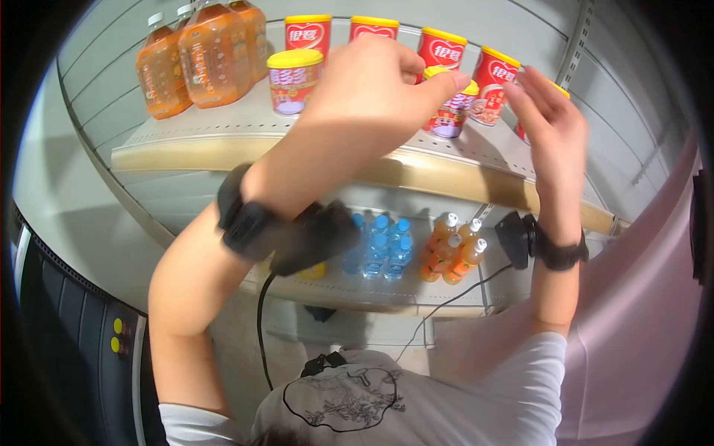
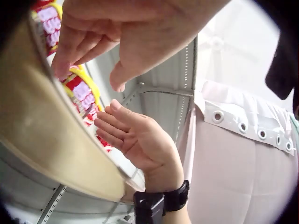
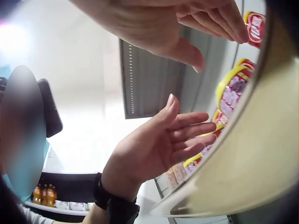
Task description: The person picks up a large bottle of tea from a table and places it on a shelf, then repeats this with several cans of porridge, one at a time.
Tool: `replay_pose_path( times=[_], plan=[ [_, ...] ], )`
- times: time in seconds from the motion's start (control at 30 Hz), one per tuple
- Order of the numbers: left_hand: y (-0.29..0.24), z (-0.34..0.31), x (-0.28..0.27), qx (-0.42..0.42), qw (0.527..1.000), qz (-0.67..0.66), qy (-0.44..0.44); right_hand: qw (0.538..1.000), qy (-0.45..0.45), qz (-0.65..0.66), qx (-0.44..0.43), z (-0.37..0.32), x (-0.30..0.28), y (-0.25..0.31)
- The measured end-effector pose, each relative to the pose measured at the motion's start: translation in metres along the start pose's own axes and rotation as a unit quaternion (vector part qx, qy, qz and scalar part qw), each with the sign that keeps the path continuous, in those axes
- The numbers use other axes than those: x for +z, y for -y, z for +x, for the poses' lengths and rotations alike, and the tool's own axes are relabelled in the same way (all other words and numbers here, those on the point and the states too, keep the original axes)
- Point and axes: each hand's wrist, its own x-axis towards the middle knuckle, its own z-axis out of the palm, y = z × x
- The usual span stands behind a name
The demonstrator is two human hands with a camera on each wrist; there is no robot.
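Note:
In the head view my left hand (image 1: 368, 93) reaches over the upper shelf (image 1: 327, 145), its thumb extended across the lid of a small yellow-lidded can (image 1: 448, 120). Some of its fingers are hidden there. My right hand (image 1: 559, 134) is raised to the right of that can, fingers straight, beside a taller red can (image 1: 491, 93). The two palms face each other across a gap, as the right wrist view shows with the left hand (image 3: 145, 149) spread below the right hand (image 3: 154, 28). Neither hand holds anything. Another small yellow-lidded can (image 1: 291, 95) stands left of my left hand.
More red cans (image 1: 307, 33) line the back of the upper shelf. Large orange drink bottles (image 1: 216, 59) stand at its left end. Below are blue-capped water bottles (image 1: 377, 253) and white-capped orange bottles (image 1: 451, 253). A pink curtain (image 1: 625, 320) hangs at the right.

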Motion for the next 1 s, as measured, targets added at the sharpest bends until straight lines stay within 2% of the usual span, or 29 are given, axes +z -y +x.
replay_pose_path(
  times=[0.07, 0.1, 0.17, 0.2, 0.27, 0.3, 0.37, 0.43, 0.47, 0.53, 0.6, 0.67, 0.77, 0.9, 1.0],
  plan=[
    [-0.009, -0.029, -0.029, -0.011, 0.999, -0.046, -0.003, 0.995, 0.007, 0.097, -0.016, -0.025, 0.012, 0.019],
    [-0.009, -0.048, -0.039, -0.021, 0.993, -0.114, -0.024, 0.989, 0.011, 0.146, -0.020, -0.042, 0.021, 0.028],
    [0.010, -0.087, -0.054, -0.076, 0.975, -0.189, -0.083, 0.970, 0.091, 0.218, 0.051, -0.086, 0.046, 0.043],
    [0.026, -0.110, -0.060, -0.090, 0.958, -0.245, -0.121, 0.967, 0.176, 0.184, 0.021, -0.107, 0.058, 0.034],
    [0.077, -0.162, -0.063, -0.145, 0.917, -0.315, -0.198, 0.926, 0.280, 0.246, 0.052, -0.157, 0.107, 0.026],
    [0.108, -0.193, -0.061, -0.182, 0.898, -0.326, -0.235, 0.902, 0.287, 0.296, 0.130, -0.187, 0.144, 0.019],
    [0.180, -0.263, -0.047, -0.324, 0.830, -0.323, -0.321, 0.853, 0.301, 0.335, 0.262, -0.250, 0.233, -0.012],
    [0.244, -0.358, -0.027, -0.438, 0.757, -0.222, -0.430, 0.734, 0.416, 0.331, 0.423, -0.331, 0.305, -0.054],
    [0.259, -0.406, -0.021, -0.481, 0.731, -0.185, -0.448, 0.711, 0.441, 0.302, 0.456, -0.368, 0.317, -0.052],
    [0.250, -0.467, -0.042, -0.525, 0.675, -0.147, -0.497, 0.671, 0.484, 0.249, 0.504, -0.423, 0.329, -0.035],
    [0.218, -0.506, -0.060, -0.544, 0.610, -0.155, -0.556, 0.601, 0.550, 0.255, 0.520, -0.461, 0.334, -0.007],
    [0.209, -0.537, -0.080, -0.563, 0.576, -0.144, -0.575, 0.541, 0.610, 0.271, 0.512, -0.490, 0.350, 0.008],
    [0.199, -0.564, -0.110, -0.549, 0.554, -0.122, -0.614, 0.511, 0.632, 0.299, 0.500, -0.520, 0.384, 0.041],
    [0.189, -0.609, -0.137, -0.516, 0.534, -0.118, -0.659, 0.483, 0.703, 0.257, 0.455, -0.550, 0.403, 0.101],
    [0.184, -0.629, -0.154, -0.547, 0.490, -0.116, -0.668, 0.458, 0.733, 0.210, 0.458, -0.578, 0.414, 0.123]
  ],
)
